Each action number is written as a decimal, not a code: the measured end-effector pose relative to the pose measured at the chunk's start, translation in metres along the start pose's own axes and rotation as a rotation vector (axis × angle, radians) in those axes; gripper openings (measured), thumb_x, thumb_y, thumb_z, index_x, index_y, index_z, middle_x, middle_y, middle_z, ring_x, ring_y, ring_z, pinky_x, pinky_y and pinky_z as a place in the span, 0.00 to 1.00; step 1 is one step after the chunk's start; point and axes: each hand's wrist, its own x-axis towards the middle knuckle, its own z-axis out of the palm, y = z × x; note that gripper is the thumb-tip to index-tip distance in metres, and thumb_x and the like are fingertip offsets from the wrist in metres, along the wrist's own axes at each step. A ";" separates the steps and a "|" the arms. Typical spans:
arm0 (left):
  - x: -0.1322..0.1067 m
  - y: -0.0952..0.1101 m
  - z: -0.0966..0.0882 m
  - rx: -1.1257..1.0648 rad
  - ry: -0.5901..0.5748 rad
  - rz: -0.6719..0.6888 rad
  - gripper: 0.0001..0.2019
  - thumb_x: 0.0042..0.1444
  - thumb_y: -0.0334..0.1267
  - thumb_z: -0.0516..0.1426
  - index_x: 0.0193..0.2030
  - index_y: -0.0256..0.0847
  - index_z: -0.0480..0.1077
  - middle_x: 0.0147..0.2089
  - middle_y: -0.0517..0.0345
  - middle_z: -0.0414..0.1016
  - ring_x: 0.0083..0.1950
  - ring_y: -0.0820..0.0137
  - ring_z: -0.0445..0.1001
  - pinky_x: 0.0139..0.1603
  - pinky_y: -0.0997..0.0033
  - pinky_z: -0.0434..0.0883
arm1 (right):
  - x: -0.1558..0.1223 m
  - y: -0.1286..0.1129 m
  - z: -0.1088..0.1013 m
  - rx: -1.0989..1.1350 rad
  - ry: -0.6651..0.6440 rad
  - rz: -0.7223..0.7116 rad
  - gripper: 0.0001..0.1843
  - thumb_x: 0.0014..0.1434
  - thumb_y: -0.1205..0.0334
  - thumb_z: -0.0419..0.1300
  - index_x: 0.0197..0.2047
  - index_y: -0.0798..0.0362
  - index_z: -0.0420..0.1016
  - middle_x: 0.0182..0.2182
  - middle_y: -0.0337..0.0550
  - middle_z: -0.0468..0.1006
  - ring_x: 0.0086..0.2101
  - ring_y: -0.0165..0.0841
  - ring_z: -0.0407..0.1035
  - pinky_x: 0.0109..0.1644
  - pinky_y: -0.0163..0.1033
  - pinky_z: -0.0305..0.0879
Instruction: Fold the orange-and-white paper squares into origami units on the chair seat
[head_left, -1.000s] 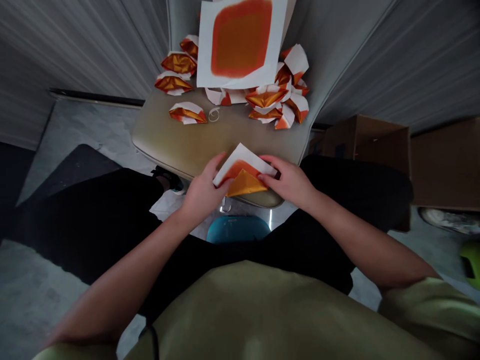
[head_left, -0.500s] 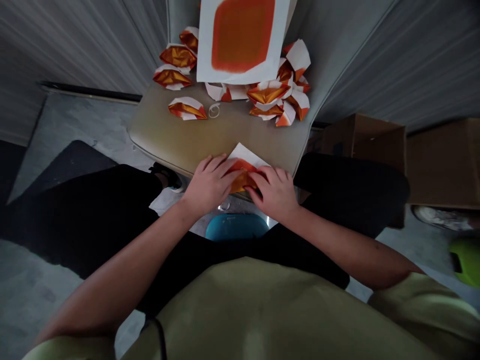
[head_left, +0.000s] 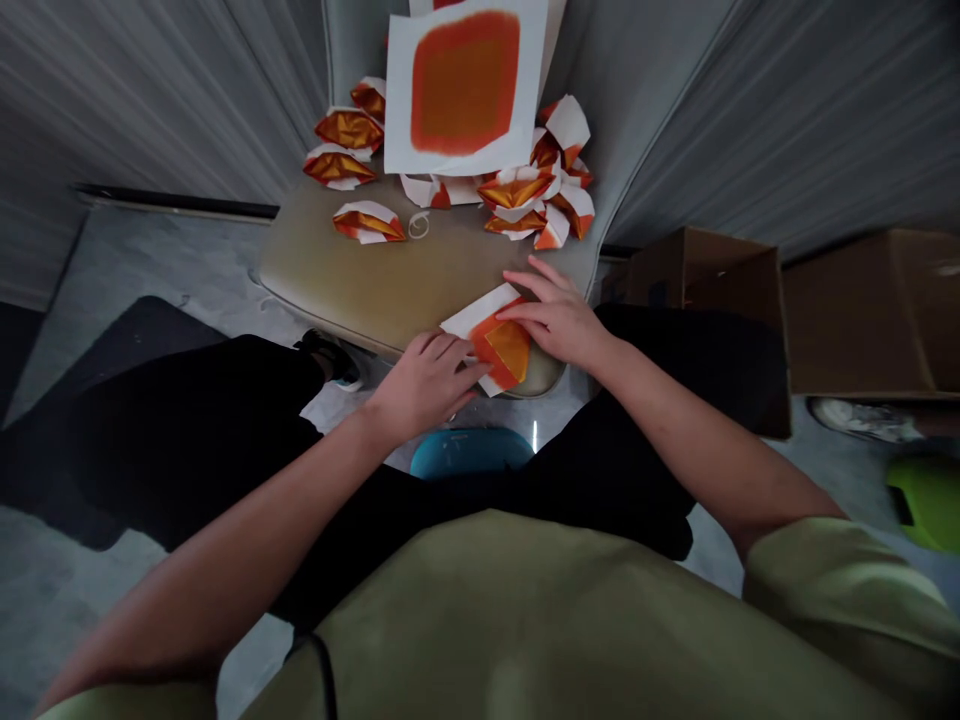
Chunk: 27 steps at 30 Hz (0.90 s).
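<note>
A partly folded sheet of orange-and-white paper (head_left: 495,335) lies at the near edge of a beige chair seat (head_left: 397,280). My left hand (head_left: 424,380) rests on its lower left side, fingers bent and pressing down. My right hand (head_left: 555,315) lies flat on its right side, fingers stretched across the fold. Neither hand lifts the sheet off the seat.
Several folded orange-and-white paper pieces (head_left: 536,190) are heaped at the back of the seat, more of these folded pieces (head_left: 341,150) at the left. A flat sheet (head_left: 465,85) leans on the chair back. Cardboard boxes (head_left: 750,290) stand at the right. A blue stool (head_left: 469,452) sits between my knees.
The sheet has been turned and folded into a narrower shape. My right hand moved up and right, flattening out. My left hand slid down to the lower left corner.
</note>
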 end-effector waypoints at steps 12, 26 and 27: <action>0.011 -0.015 0.013 -0.026 0.040 0.088 0.13 0.69 0.47 0.57 0.53 0.47 0.77 0.57 0.51 0.78 0.53 0.59 0.75 0.47 0.60 0.68 | -0.065 -0.068 -0.017 -0.020 0.045 -0.037 0.19 0.67 0.55 0.62 0.59 0.49 0.77 0.58 0.50 0.78 0.60 0.47 0.67 0.61 0.53 0.66; 0.031 -0.031 0.018 -0.184 0.122 -0.056 0.18 0.69 0.53 0.55 0.41 0.44 0.81 0.44 0.54 0.81 0.44 0.64 0.76 0.43 0.62 0.66 | -0.055 -0.081 0.016 0.102 0.261 0.278 0.11 0.69 0.57 0.58 0.38 0.51 0.79 0.39 0.47 0.82 0.41 0.40 0.73 0.49 0.46 0.69; 0.030 -0.033 0.019 -0.189 0.136 -0.078 0.18 0.69 0.53 0.56 0.41 0.44 0.81 0.44 0.54 0.81 0.45 0.63 0.76 0.44 0.61 0.66 | -0.055 -0.081 0.016 0.090 0.275 0.298 0.10 0.69 0.58 0.59 0.37 0.51 0.79 0.38 0.47 0.82 0.40 0.40 0.73 0.48 0.46 0.69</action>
